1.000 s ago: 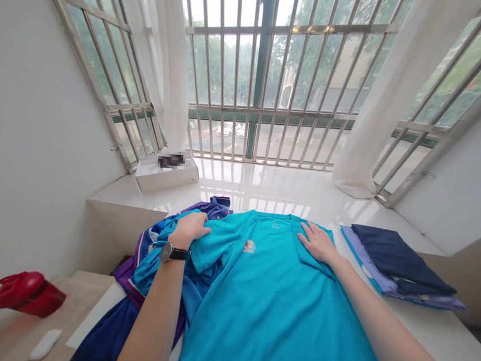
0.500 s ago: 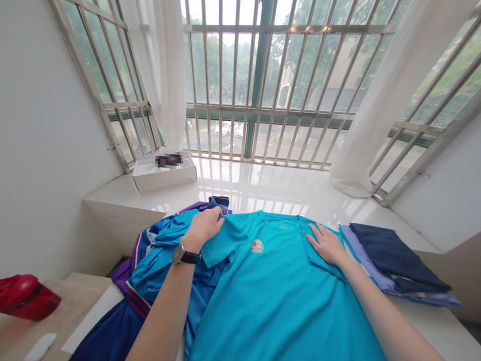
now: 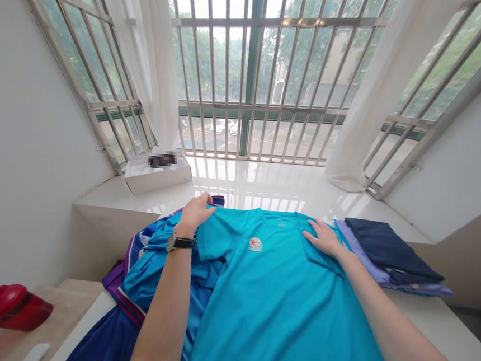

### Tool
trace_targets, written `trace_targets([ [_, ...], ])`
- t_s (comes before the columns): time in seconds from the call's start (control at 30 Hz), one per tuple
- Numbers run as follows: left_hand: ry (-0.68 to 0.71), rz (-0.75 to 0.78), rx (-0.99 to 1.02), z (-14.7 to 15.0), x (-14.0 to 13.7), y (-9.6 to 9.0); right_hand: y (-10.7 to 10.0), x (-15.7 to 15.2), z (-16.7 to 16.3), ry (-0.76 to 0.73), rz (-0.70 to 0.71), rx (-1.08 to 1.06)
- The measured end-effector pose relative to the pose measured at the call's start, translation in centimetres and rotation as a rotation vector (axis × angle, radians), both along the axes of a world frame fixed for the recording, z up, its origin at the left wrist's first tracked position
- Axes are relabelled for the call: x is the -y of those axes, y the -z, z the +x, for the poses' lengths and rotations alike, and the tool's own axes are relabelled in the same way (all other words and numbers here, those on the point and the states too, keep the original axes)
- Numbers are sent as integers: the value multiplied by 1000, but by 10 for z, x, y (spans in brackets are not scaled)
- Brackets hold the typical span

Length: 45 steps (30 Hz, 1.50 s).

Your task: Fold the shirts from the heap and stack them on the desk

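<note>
While my left hand (image 3: 195, 213) grips the turquoise shirt (image 3: 272, 301) at its left shoulder, fingers curled into the cloth near the far edge of the bed, my right hand (image 3: 323, 239) lies flat and open on the other shoulder, pinning the folded-in sleeve. The shirt is spread front-up down the middle of the bed (image 3: 438, 327), its collar toward the window ledge (image 3: 265, 185) and its small chest badge (image 3: 256, 243) between my hands. Under its left side sits a heap of unfolded clothes (image 3: 129, 300) — blues and purple, spilling over the bed's left edge. By the right edge rests a folded stack (image 3: 385, 255), dark navy on top.

I judge this the sleeve-folding step: the right side looks already turned in, the left not yet. The next move, as I see it, calls for drawing the left sleeve inward across the chest while the right palm keeps the cloth from sliding — and for lifting only the turquoise layer, not the heap beneath.
</note>
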<state>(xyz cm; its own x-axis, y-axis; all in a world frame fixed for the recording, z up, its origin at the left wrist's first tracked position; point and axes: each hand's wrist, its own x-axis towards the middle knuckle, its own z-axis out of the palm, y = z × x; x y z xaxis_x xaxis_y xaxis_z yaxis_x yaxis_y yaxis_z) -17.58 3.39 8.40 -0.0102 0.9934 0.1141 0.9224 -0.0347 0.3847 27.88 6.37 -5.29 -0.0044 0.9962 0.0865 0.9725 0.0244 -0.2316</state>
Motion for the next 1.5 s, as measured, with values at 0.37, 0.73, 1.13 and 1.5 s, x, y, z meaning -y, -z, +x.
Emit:
trace_targets([
  [0.37, 110, -124, 132, -20, -8, 5, -30, -9, -194, -418, 123, -282],
  [0.73, 106, -23, 207, -35, 0, -8, -1, -2, -235, -475, 15, -211],
  [1.13, 87, 169, 469, 45, -13, -5, -52, -3, -234, -397, -95, -1139],
  [1.5, 477, 9, 544, 76, -8, 6, -60, -2, -221, -194, -298, -1529],
])
